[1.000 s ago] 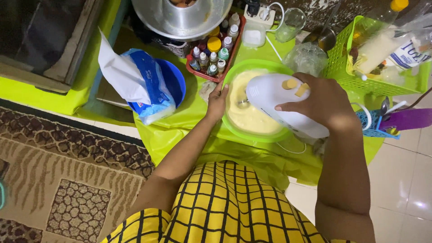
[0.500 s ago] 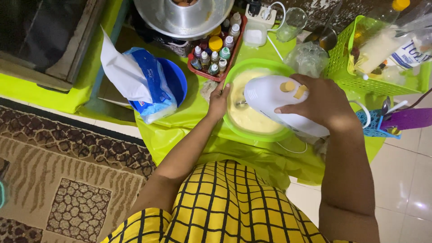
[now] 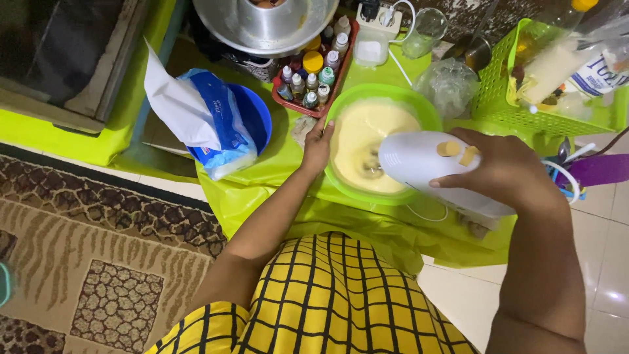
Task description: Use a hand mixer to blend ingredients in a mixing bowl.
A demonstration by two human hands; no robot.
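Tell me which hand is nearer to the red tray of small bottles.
Left. The left hand rests on the green bowl's rim just below the red tray; the right hand holds the white mixer farther right.

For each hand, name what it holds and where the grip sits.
Right hand grips the white hand mixer by its top handle. Left hand steadies the green bowl at its rim.
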